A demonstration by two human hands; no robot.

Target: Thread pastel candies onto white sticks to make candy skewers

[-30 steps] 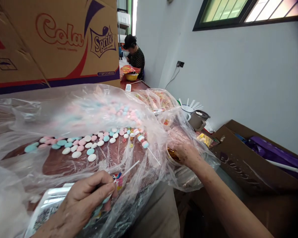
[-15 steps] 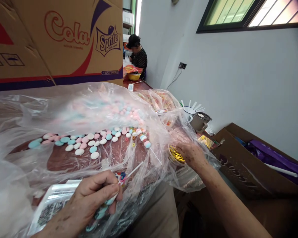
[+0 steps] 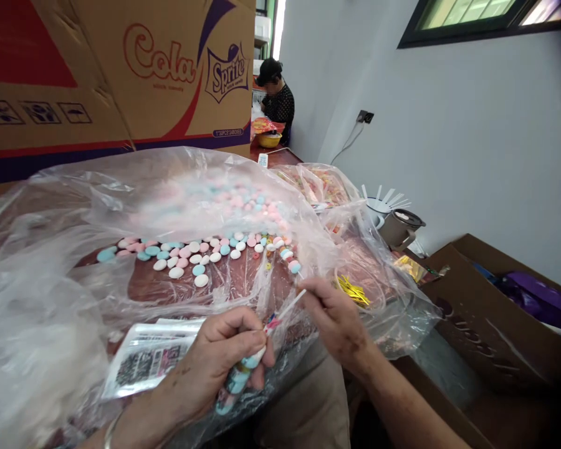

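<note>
My left hand (image 3: 219,365) grips a wrapped candy stick (image 3: 243,374) of blue and pink sweets, its white stick (image 3: 287,305) pointing up to the right. My right hand (image 3: 336,321) is at the tip of that stick, fingers pinched together as if on a thin gold twist tie, though I cannot see one in them. A bundle of gold twist ties (image 3: 353,290) lies just right of it on the plastic. Loose pink, blue and white candies (image 3: 201,255) lie on a clear plastic sheet (image 3: 75,280) in front of me.
A big Cola/Sprite cardboard box (image 3: 121,81) stands behind the candies. A printed label packet (image 3: 149,358) lies by my left wrist. A cup with white sticks (image 3: 381,202) and a grey mug (image 3: 399,227) sit at right, an open brown box (image 3: 486,312) beyond. Another person (image 3: 275,100) works far back.
My right hand left the gold ties and came back to the white stick's tip. The view shifted, so everything slid to the right. My left hand keeps its hold.
</note>
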